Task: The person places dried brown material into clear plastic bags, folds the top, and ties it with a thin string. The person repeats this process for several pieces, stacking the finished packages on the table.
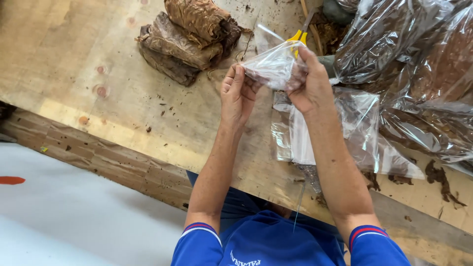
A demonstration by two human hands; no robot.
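Both my hands hold a small clear plastic bag (272, 65) above the wooden table (74, 64). My left hand (237, 93) pinches the bag's left edge with its fingertips. My right hand (309, 83) grips the bag's right side, fingers curled over it. Brown material shows faintly inside the bag. Just behind the bag lies a yellow-handled tool (298, 35), partly hidden by it.
A stack of brown dried leaves (189, 37) lies at the back of the table. Large clear bags of brown leaf (419, 54) fill the right side. Flat empty plastic bags (345, 133) lie under my right forearm. Leaf crumbs dot the table's front edge (123, 162).
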